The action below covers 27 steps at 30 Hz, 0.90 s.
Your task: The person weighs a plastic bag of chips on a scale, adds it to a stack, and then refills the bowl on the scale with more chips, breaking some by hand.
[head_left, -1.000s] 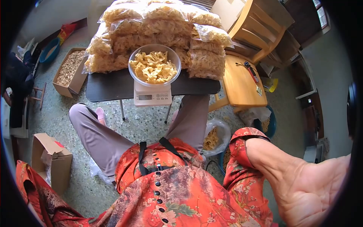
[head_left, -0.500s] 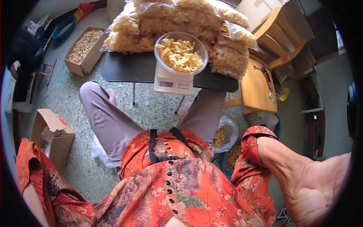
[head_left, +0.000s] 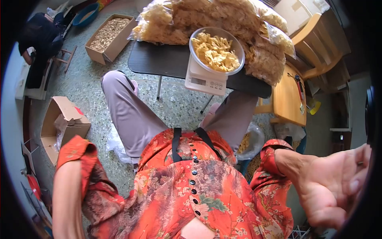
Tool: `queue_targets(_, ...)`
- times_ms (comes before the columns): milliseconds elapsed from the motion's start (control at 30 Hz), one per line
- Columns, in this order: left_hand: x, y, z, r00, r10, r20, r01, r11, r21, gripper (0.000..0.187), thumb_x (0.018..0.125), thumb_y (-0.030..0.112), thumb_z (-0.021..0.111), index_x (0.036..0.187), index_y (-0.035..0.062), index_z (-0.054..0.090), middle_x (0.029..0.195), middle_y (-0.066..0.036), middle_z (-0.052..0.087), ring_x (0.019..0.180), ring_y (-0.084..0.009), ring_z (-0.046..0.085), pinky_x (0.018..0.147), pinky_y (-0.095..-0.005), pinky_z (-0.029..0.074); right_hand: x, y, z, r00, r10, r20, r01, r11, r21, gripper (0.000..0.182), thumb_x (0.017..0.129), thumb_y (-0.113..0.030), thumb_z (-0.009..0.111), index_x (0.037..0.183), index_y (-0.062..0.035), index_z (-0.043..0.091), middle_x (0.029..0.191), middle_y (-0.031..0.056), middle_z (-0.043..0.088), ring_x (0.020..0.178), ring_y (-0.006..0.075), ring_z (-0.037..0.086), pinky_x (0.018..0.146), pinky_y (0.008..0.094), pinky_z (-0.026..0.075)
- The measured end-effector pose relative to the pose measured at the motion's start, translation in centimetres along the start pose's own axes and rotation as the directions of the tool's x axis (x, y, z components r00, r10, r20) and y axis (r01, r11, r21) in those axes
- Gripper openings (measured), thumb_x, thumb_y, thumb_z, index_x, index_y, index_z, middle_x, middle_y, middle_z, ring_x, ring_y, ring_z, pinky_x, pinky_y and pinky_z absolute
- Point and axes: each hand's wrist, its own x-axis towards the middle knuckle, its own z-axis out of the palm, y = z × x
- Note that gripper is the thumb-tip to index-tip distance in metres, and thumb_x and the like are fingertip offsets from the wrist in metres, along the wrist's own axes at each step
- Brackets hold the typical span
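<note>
My right hand [head_left: 334, 185] is raised at the right edge of the view, palm toward me, fingers apart and slightly bent, holding nothing. Of my left arm only the forearm [head_left: 68, 199] and red flowered sleeve show at the lower left; the hand is cut off below the frame. Ahead, beyond my knees, a clear plastic bowl [head_left: 241, 55] of yellow crinkled dried pieces [head_left: 216, 51] sits on a white kitchen scale [head_left: 205, 83]. The scale stands at the front edge of a small black folding table [head_left: 155, 59]. Neither hand is near them.
Filled clear bags [head_left: 215, 20] are piled behind the bowl. A wooden chair [head_left: 284, 95] with small tools stands right. A cardboard box of brown flakes [head_left: 109, 38] and an opened carton [head_left: 63, 123] lie left. A bag [head_left: 254, 139] sits by my right leg. Another person [head_left: 41, 36] bends at far left.
The view has shifted, so the table and bowl appear further right and slightly higher. My left forearm has come further into view. My right hand stays raised, its fingers now showing more.
</note>
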Motion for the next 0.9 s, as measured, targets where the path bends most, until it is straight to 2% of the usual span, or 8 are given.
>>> queue_targets(200,0.7,1.5,-0.6,1.000,0.013,-0.019,-0.012,0.997,0.074,0.098,0.088,0.022,0.071,0.161,0.0205,0.007,0.168,-0.010,0.009,0.155,-0.0225,0.008,0.123,-0.0574,0.006,-13.0,-0.8,-2.7,0.787,0.481,0.388,-0.438,0.877,-0.198,0.017,0.088,-0.019,0.075,0.092,-0.0102,0.061,0.081,0.0013,0.062,0.070,0.0197,0.058,0.056,0.0350,0.048)
queue_targets(267,-2.0,1.1,-10.1,0.911,-0.275,0.307,0.289,0.957,-0.001,0.068,0.103,0.044,0.033,0.102,-0.0207,0.056,0.100,-0.029,0.065,0.089,-0.0387,0.067,0.083,-0.0467,0.058,-17.3,-0.6,-2.3,0.423,0.724,0.546,-0.684,0.650,-0.332,0.011,0.082,-0.001,0.074,0.089,-0.0045,0.066,0.071,0.0082,0.064,0.063,0.0206,0.062,0.056,0.0343,0.049)
queue_targets(333,-8.5,-0.8,-6.8,0.798,-0.545,0.256,0.401,0.798,0.450,0.059,0.108,0.037,0.033,0.083,-0.0065,0.065,0.086,-0.016,0.067,0.081,-0.0252,0.067,0.079,-0.0344,0.055,-23.7,-0.9,-3.0,0.011,0.864,0.504,-0.802,0.309,-0.511,0.006,0.086,-0.003,0.071,0.086,-0.0013,0.066,0.072,0.0095,0.063,0.063,0.0203,0.062,0.059,0.0310,0.048)
queue_targets(367,-10.6,-1.3,-10.2,0.578,-0.690,0.435,0.307,0.678,0.668,0.046,0.107,0.027,0.042,0.093,-0.0100,0.065,0.091,-0.016,0.068,0.079,-0.0223,0.068,0.072,-0.0311,0.056,-26.4,-1.3,-3.4,-0.165,0.877,0.451,-0.794,0.154,-0.589,0.007,0.090,-0.006,0.069,0.087,-0.0005,0.066,0.074,0.0084,0.063,0.064,0.0170,0.061,0.061,0.0299,0.048)
queue_targets(433,-17.5,-0.5,-16.4,0.170,-0.973,-0.155,0.825,0.055,0.562,0.011,0.097,0.002,0.061,0.105,-0.0036,0.067,0.092,-0.008,0.067,0.076,-0.0147,0.067,0.071,-0.0258,0.054,-31.8,-2.6,-4.8,-0.422,0.851,0.312,-0.805,-0.192,-0.562,0.014,0.094,-0.012,0.065,0.085,-0.0015,0.065,0.072,-0.0010,0.060,0.066,0.0080,0.054,0.059,0.0271,0.045)
queue_targets(533,-26.1,3.2,-30.7,-0.235,-0.865,-0.442,0.809,-0.427,0.405,0.019,0.097,0.022,0.066,0.102,0.0044,0.068,0.084,-0.004,0.069,0.068,-0.0101,0.065,0.058,-0.0252,0.053,-39.0,-3.2,-8.0,-0.629,0.743,0.229,-0.776,-0.585,-0.236,0.014,0.096,-0.016,0.063,0.085,-0.0072,0.061,0.069,-0.0006,0.055,0.055,0.0077,0.045,0.048,0.0257,0.037)
queue_targets(733,-33.7,18.9,-46.5,-0.495,-0.423,-0.759,0.653,-0.757,-0.004,0.023,0.092,0.026,0.070,0.102,0.0052,0.066,0.080,-0.006,0.068,0.060,-0.0137,0.064,0.050,-0.0263,0.053,-43.1,-1.9,-11.3,-0.810,0.497,0.310,-0.377,-0.848,0.373,0.025,0.101,-0.028,0.060,0.090,-0.0058,0.060,0.082,0.0045,0.054,0.067,0.0116,0.045,0.056,0.0253,0.040)
queue_targets(900,-36.9,27.7,-47.7,-0.569,-0.127,-0.813,0.549,-0.794,-0.260,0.027,0.089,0.026,0.073,0.101,0.0038,0.066,0.081,-0.007,0.069,0.061,-0.0167,0.066,0.049,-0.0291,0.055,-43.4,-1.4,-11.3,-0.835,0.428,0.345,-0.319,-0.888,0.330,0.023,0.102,-0.026,0.059,0.098,-0.0042,0.062,0.091,0.0068,0.055,0.071,0.0131,0.045,0.058,0.0258,0.041)
